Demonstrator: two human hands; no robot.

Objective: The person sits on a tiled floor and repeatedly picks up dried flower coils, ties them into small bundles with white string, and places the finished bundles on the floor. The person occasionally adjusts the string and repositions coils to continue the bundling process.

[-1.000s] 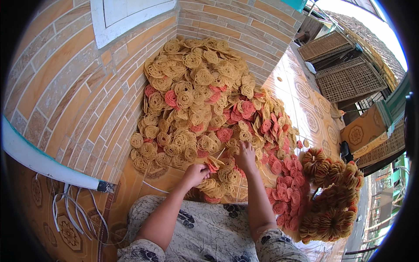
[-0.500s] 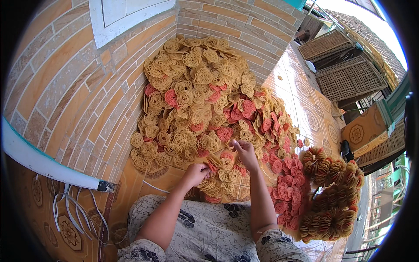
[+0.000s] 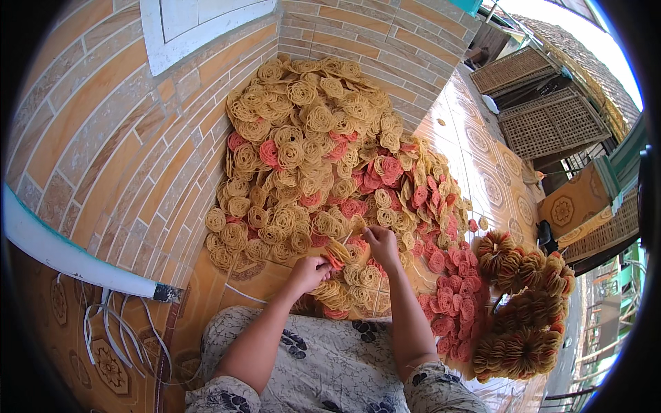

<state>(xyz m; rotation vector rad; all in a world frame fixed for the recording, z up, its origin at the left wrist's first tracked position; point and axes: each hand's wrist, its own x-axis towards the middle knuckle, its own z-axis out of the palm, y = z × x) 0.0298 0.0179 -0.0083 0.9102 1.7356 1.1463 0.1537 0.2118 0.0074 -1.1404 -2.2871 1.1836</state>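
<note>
At left, a wall [image 3: 96,103] of tan and grey brick-shaped tiles with a white frame [image 3: 157,58]. Lower down, a long white beam [image 3: 76,260], dark-tipped, with loose pale strips [image 3: 87,339] under it. At right, sunlit patterned floor tiles [image 3: 485,144], two woven lattice panels [image 3: 553,125], a sloping roof [image 3: 578,51] beyond and a medallion-patterned block [image 3: 568,208], with a small black object [image 3: 546,236] beside it.

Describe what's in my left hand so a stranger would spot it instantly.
Find the heap of lacy discs against the tiled wall. At its near edge, your left hand pinches a small pink-and-tan stack. Unlike the discs lying nearby, it is gripped.
</note>
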